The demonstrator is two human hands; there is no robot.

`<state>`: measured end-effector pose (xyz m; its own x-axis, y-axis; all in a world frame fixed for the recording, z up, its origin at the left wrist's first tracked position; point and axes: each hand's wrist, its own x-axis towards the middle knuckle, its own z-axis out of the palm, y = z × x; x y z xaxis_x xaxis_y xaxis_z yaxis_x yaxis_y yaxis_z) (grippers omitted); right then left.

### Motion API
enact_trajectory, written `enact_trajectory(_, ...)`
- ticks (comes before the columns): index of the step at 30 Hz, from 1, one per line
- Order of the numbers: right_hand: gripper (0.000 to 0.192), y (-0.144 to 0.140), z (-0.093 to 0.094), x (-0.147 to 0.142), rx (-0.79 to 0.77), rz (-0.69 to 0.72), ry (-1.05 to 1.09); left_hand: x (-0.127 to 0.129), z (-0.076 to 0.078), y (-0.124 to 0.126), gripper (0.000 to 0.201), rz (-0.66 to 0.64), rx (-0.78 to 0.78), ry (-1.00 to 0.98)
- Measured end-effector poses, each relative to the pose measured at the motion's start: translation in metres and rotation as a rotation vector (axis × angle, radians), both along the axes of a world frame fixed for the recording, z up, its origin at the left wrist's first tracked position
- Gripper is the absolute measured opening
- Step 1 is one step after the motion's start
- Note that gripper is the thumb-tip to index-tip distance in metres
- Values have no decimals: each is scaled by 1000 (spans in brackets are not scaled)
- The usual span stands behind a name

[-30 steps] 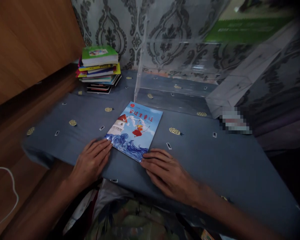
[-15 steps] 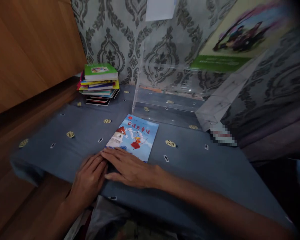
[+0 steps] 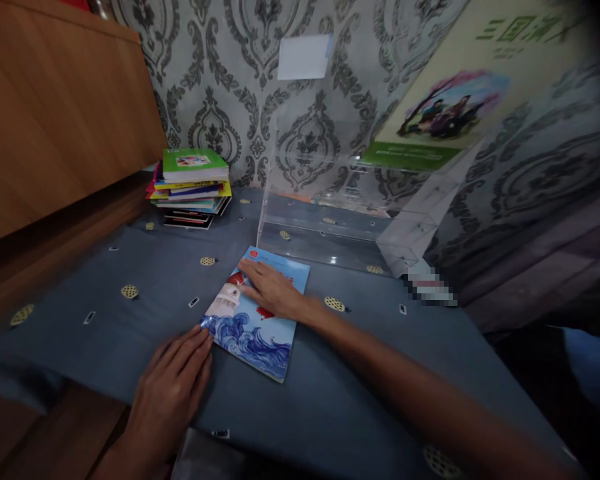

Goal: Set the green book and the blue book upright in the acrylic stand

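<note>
A thin blue picture book (image 3: pixel 253 337) lies flat on the cloth-covered table, its cover facing up with waves and a white building. My right hand (image 3: pixel 270 288) rests flat over the upper part of the cover, fingers stretched toward its upper left, hiding most of the title. At the book's lower left corner, my left hand (image 3: pixel 175 373) lies with its fingers extended and its fingertips on the edge. Neither hand is wrapped round anything.
A clear acrylic stand (image 3: pixel 325 237) is behind the book, with a green and cream book (image 3: pixel 415 150) leaning at its upper right. A stack of books (image 3: pixel 190 187) stands at the back left, beside a wooden cabinet (image 3: pixel 65 113). The blue tablecloth (image 3: pixel 155 253) bears pineapple prints.
My right hand has slid up and away across the cover from the book's lower left, uncovering the wave picture. My left hand stays near the lower left corner. The camera view has shifted.
</note>
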<state>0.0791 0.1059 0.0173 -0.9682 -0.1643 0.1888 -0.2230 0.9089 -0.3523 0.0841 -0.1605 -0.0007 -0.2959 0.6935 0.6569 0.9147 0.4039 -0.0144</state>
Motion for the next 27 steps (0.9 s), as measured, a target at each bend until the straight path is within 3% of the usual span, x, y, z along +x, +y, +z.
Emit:
enact_trajectory(8, 50, 22, -19, 28, -1, -278, 56, -9, 5, 4, 16, 3, -50, -88)
enact_trajectory(17, 66, 2, -31, 78, -14, -395, 68, -46, 11, 39, 18, 75, -210, -286)
enact_trajectory(22, 63, -17, -24, 101, 19, -447, 24, -59, 15, 61, 23, -3, -184, -368)
enact_trajectory(24, 64, -22, -21, 107, 7, -452, -20, -65, 17, 68, 28, -30, -151, -471)
enact_trajectory(27, 66, -23, -18, 114, -49, -429, -47, -76, 20, 74, 37, -23, -24, -806)
